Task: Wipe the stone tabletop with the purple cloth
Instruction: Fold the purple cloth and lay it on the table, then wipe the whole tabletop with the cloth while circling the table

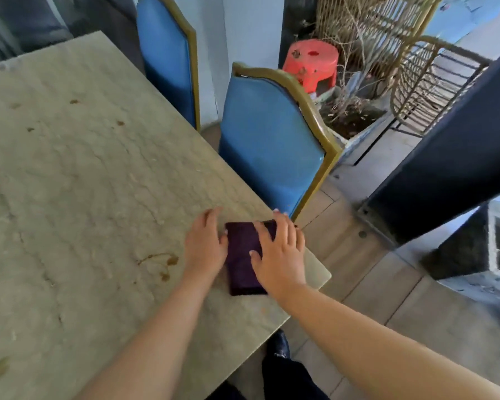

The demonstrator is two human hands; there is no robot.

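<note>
Purple cloth (243, 261): folded, soft, light; likely slides easily on stone surface (84, 183). Right hand (280, 252) spread flat atop; left hand (205, 243) spread, touching its edge. Hold: palm centre.

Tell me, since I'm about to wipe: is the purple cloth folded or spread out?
Folded: the purple cloth lies as a compact, straight-edged rectangle on the stone tabletop.

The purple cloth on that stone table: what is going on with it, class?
A person has the folded purple cloth lying flat near the right edge of the stone tabletop. The right hand rests flat on it; the left hand lies flat beside it. Brown stains remain to the left.
</note>
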